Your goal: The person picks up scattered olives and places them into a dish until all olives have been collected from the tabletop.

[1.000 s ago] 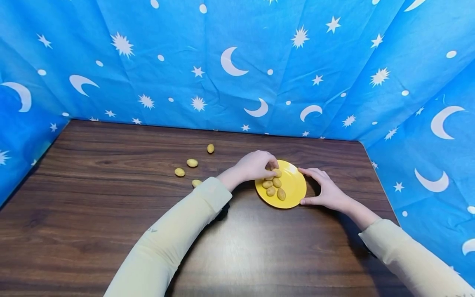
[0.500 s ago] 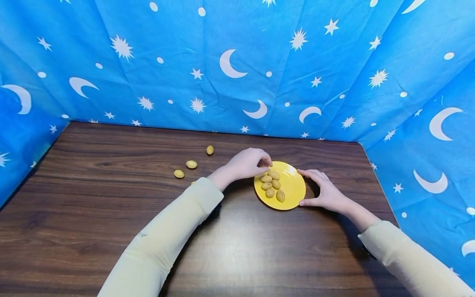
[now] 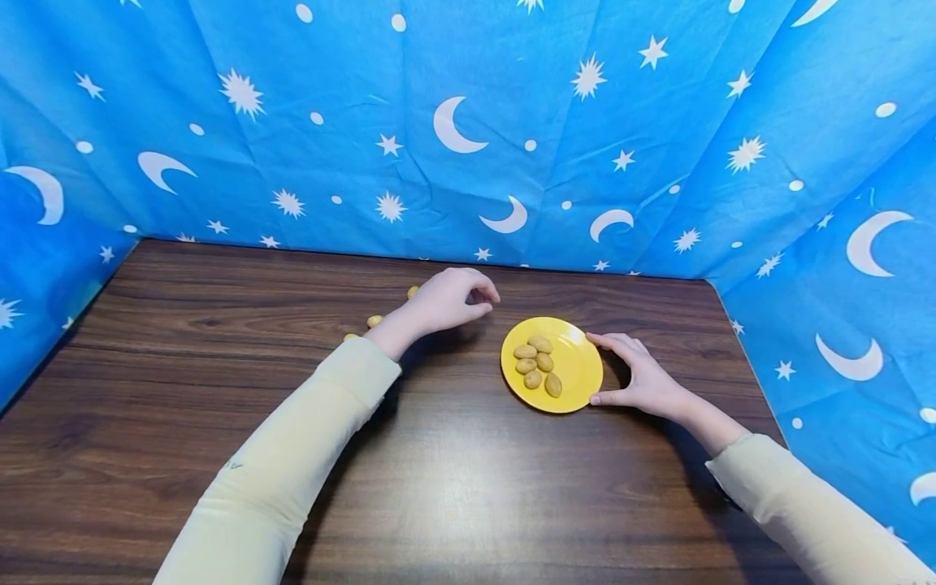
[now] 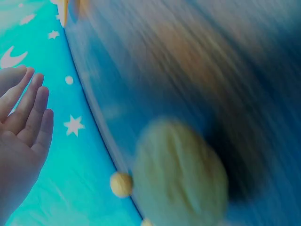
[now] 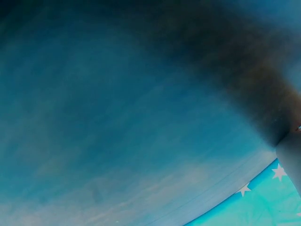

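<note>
The right hand (image 3: 634,370) grips the right side of a round, glossy yellow plate (image 3: 579,357) between spread thumb and fingers, the plate lying on a dark brown wood-grained table (image 3: 468,504) with six yellowish-tan oval nut-like pieces (image 3: 553,385) gathered on its left half. The left hand (image 3: 455,297), its fingers gently bent and released, hovers left of the plate, apart from it. Beside its wrist lie similar loose pieces (image 3: 374,322), partly hidden, so their number is hard to tell.

Starry blue cloth (image 3: 351,89) behind brown table (image 3: 468,471)
</note>
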The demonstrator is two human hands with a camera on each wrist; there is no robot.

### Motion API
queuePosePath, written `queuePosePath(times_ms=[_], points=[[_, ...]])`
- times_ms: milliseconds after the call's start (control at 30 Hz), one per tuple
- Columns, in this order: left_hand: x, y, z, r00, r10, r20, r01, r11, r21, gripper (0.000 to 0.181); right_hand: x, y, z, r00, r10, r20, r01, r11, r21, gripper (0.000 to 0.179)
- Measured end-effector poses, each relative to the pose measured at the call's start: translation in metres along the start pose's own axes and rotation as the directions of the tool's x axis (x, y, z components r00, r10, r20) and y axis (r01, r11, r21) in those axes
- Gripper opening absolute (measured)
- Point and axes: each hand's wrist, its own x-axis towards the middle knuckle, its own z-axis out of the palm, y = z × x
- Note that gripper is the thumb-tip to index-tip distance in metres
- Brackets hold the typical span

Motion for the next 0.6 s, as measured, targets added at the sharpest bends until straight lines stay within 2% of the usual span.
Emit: queuePosePath(times_ms=[200,600], points=[[-0.009,-0.017,-0.012,0.999,-0.034,-0.038,0.034,0.999,-0.007,0.019,0.000,0.000,0.000,1.000,-0.003,-0.002,0.003,1.000,-0.004,0.093],[-0.026,-0.044,-0.026,0.987,-0.109,-0.118,0.111,0.994,0.014,0.018,0.000,-0.001,0.000,1.000,-0.001,-0.004,0.001,1.000,-0.005,0.094]])
